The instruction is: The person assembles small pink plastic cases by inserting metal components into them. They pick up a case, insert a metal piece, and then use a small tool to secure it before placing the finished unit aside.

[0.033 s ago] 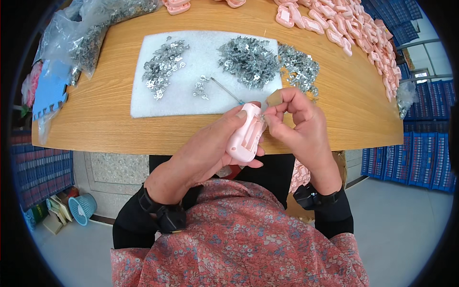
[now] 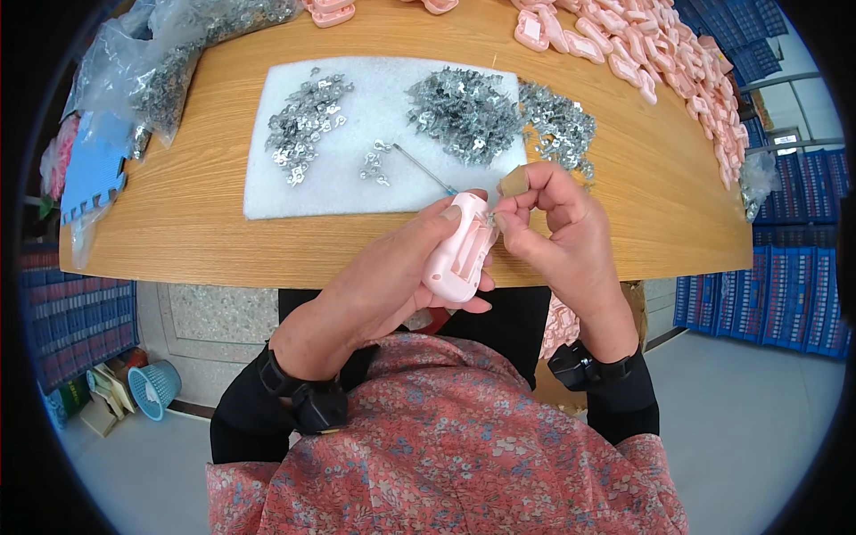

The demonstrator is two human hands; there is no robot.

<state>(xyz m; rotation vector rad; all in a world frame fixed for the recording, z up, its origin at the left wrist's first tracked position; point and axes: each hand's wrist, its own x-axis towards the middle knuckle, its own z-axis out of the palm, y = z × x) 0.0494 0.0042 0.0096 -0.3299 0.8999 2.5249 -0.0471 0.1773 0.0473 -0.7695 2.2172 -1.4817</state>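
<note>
the left hand (image 2: 399, 267) wraps snugly round the pink casing (image 2: 453, 259), seemingly steadying it for the right hand (image 2: 562, 223), pinched on a small metal part (image 2: 492, 218); metal pieces (image 2: 468, 116) lie just beyond.

The tabletop (image 2: 201, 169) has a light wood-grain finish. The floor (image 2: 749, 419) is smooth and grey. Blue, gridded stacks (image 2: 785, 299) stand at the right; similar left-hand stacks (image 2: 80, 312) line the opposite side. A light-blue perforated basket (image 2: 160, 382) sits tilted nearby.

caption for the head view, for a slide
Left hand holds a pink casing, right hand at its edge, small metal pieces heaped on a white mat beyond.
</note>
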